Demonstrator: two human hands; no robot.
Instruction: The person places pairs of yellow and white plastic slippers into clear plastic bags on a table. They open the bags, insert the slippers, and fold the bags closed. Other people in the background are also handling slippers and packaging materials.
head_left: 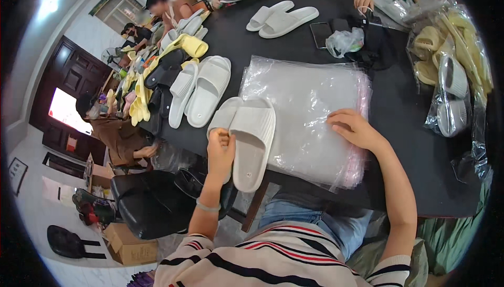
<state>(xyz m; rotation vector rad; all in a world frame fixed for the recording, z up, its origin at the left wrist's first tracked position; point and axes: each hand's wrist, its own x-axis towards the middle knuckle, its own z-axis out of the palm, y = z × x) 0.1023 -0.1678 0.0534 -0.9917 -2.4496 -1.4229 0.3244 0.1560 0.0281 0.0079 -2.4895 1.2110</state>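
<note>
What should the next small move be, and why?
Probably have the right hand pinch and lift the top sheet of the clear plastic stack: its fingers are already at the stack's upper surface, while the left hand holds the pair of pale slippers beside it. Whether it already grips a sheet is unclear.

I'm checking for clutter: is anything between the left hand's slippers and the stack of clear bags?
Nothing visible is: the pale slippers in the left hand overlap the bag stack at its left edge; the right hand is over its right side.
</note>
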